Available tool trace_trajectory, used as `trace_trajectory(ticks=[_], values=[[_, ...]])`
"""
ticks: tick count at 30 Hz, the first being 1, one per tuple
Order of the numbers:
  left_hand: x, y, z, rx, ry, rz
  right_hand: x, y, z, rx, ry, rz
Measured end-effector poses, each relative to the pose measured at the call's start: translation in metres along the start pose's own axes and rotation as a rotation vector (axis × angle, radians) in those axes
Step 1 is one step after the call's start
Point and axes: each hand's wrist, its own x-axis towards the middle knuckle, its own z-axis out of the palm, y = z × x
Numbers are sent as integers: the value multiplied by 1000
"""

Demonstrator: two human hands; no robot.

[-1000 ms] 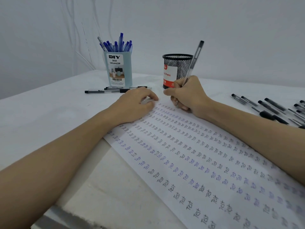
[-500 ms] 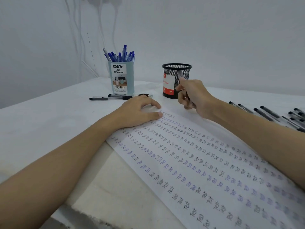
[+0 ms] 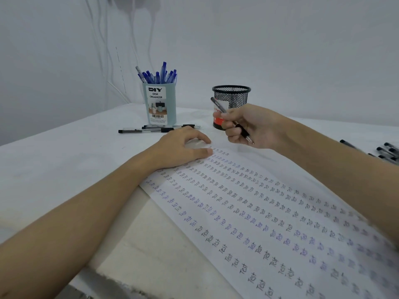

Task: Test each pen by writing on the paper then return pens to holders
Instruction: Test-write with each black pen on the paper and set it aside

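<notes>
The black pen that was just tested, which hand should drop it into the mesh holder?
Right: the right hand already grips the black pen beside the mesh holder; the left hand rests flat on the paper.

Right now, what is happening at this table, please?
A person is testing pens. The right hand holds a black pen lifted off the paper, just in front of the black mesh holder. The left hand rests flat on the paper, which is covered in rows of the word "Test". The blue holder is full of blue pens. A few black pens lie in front of it, and more pens lie at the far right.
</notes>
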Motion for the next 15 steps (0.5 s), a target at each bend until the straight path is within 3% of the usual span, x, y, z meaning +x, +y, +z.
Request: trace_trajectory(ticks=[10,15], values=[[-1,1,0,-17,-2,-8,-2,-6,1,-193,33,-51],[-2,-1,-2,-24,-11,-32,-12,-5,-5,-312,225,-123]])
